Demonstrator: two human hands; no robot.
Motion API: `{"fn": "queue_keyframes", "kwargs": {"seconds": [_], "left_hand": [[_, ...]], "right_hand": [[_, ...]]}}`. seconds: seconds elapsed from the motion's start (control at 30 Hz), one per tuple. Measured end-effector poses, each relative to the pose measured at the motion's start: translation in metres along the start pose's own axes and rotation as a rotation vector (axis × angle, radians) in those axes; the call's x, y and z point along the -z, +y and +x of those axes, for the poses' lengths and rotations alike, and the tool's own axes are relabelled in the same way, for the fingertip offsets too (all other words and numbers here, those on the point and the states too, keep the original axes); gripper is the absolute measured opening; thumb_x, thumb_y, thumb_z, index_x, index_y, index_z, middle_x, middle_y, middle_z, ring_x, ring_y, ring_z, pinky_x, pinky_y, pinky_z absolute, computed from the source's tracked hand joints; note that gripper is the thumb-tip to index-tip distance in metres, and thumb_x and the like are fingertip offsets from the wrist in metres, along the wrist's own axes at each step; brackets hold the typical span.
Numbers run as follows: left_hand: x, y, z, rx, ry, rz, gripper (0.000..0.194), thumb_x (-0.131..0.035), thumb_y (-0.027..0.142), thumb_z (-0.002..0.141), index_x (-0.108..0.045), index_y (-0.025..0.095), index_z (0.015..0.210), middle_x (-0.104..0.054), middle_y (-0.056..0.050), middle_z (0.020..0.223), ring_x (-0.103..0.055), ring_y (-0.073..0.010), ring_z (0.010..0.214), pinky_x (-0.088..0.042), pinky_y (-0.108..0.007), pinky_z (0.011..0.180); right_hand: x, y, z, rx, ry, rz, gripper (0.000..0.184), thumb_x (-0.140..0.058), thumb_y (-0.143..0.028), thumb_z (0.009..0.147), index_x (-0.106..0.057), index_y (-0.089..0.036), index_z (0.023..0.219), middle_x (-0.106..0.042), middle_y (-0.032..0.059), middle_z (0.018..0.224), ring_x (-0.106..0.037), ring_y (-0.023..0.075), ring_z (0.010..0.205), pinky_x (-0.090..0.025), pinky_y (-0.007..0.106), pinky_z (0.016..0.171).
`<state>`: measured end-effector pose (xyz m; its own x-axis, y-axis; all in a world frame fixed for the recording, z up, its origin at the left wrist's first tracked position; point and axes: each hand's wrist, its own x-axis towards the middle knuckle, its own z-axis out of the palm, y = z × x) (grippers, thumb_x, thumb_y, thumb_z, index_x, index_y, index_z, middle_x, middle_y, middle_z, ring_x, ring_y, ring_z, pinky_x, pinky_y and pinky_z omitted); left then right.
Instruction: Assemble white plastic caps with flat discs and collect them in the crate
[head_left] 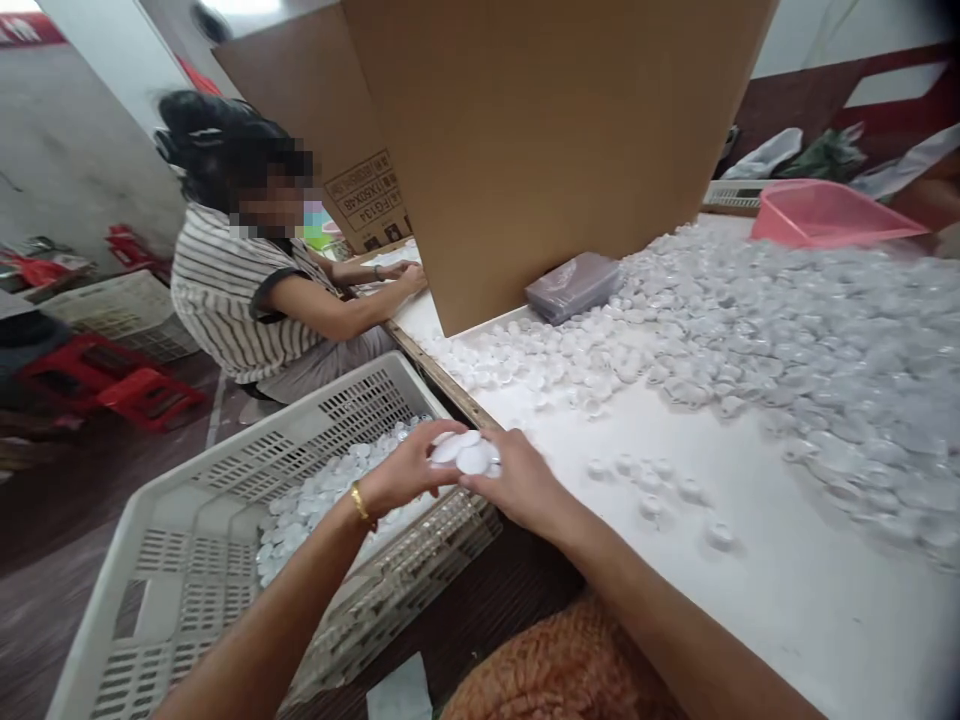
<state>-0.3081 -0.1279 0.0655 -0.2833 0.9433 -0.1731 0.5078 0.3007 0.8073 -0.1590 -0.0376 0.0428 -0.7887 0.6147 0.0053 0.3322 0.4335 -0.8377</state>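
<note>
Between my two hands are several small white round discs (472, 458), held together over the near edge of the table and the crate's rim. My left hand (412, 467), with a gold bracelet at the wrist, curls around them from the left. From the right, my right hand (521, 480) closes its fingers and thumb on the same discs. Below and left, a white plastic crate (150, 500) holds a heap of similar white pieces (322, 490). A few loose white pieces (652, 480) lie on the white tabletop (615, 600), right of my hands.
A large pile of white pieces (825, 350) covers the table's far right. A pink scoop-like basin (825, 213) rests behind it. A tall cardboard box (547, 130) and a wrapped packet (574, 287) stand ahead. Another person (232, 290) sits at left, near red stools (142, 395).
</note>
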Motion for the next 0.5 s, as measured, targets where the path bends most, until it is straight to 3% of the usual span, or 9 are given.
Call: {"fn": "queue_keyframes", "kwargs": {"seconds": [0.1,0.17,0.23,0.3,0.37,0.43,0.5], "left_hand": [[0.034,-0.058,-0.015,0.232,0.053,-0.179,0.054,-0.063,0.032,0.066,-0.045,0.018,0.115,-0.050,-0.002,0.089,-0.050,-0.0112,0.066,-0.046,-0.023,0.051],[0.043,-0.094,-0.024,0.361,0.152,-0.207,0.056,-0.063,0.036,0.068,-0.044,0.016,0.116,-0.050,-0.003,0.089,-0.052,-0.0099,0.066,-0.048,-0.023,0.054],[0.043,-0.125,-0.031,0.488,0.249,-0.155,0.057,-0.061,0.037,0.071,-0.043,0.015,0.119,-0.050,-0.007,0.097,-0.056,-0.0116,0.072,-0.051,-0.026,0.060],[0.036,-0.147,-0.035,0.570,0.330,-0.063,0.057,-0.060,0.036,0.072,-0.043,0.014,0.122,-0.047,-0.012,0.108,-0.058,-0.0168,0.084,-0.052,-0.033,0.069],[0.025,-0.158,-0.039,0.594,0.390,0.013,0.056,-0.061,0.033,0.071,-0.046,0.013,0.121,-0.041,-0.015,0.117,-0.054,-0.0236,0.099,-0.049,-0.042,0.082],[0.008,-0.157,-0.042,0.544,0.404,0.082,0.049,-0.058,0.032,0.074,-0.050,0.014,0.118,-0.037,-0.015,0.122,-0.046,-0.0271,0.113,-0.039,-0.045,0.096],[-0.011,-0.147,-0.046,0.421,0.353,0.193,0.041,-0.047,0.035,0.082,-0.051,0.016,0.119,-0.036,-0.014,0.125,-0.043,-0.0253,0.117,-0.033,-0.041,0.101]], "right_hand": [[-0.056,-0.012,0.047,0.039,-0.105,0.055,0.062,-0.068,-0.040,0.065,-0.052,-0.014,0.119,-0.055,0.0142,0.113,-0.052,0.0267,0.105,-0.041,0.036,0.089],[-0.083,-0.014,0.062,0.021,-0.161,0.121,0.060,-0.066,-0.036,0.069,-0.049,-0.013,0.121,-0.053,0.0155,0.118,-0.053,0.0255,0.106,-0.041,0.035,0.089],[-0.095,-0.015,0.060,0.009,-0.184,0.167,0.056,-0.061,-0.031,0.073,-0.047,-0.011,0.123,-0.048,0.0173,0.125,-0.053,0.0241,0.106,-0.042,0.035,0.088],[-0.087,-0.017,0.041,0.027,-0.220,0.193,0.049,-0.058,-0.027,0.075,-0.049,-0.011,0.120,-0.048,0.0170,0.125,-0.055,0.0225,0.102,-0.044,0.034,0.086],[-0.063,-0.022,0.008,0.057,-0.352,0.219,0.034,-0.057,-0.027,0.074,-0.058,-0.016,0.107,-0.058,0.0110,0.109,-0.059,0.0199,0.092,-0.048,0.031,0.078],[-0.029,-0.031,-0.030,0.122,-0.572,0.224,0.025,-0.056,-0.032,0.075,-0.061,-0.025,0.098,-0.063,0.0023,0.090,-0.062,0.0161,0.078,-0.050,0.026,0.067],[0.006,-0.041,-0.068,0.281,-0.682,0.052,0.024,-0.059,-0.037,0.070,-0.061,-0.037,0.093,-0.061,-0.0025,0.094,-0.063,0.0153,0.079,-0.050,0.024,0.062]]}}
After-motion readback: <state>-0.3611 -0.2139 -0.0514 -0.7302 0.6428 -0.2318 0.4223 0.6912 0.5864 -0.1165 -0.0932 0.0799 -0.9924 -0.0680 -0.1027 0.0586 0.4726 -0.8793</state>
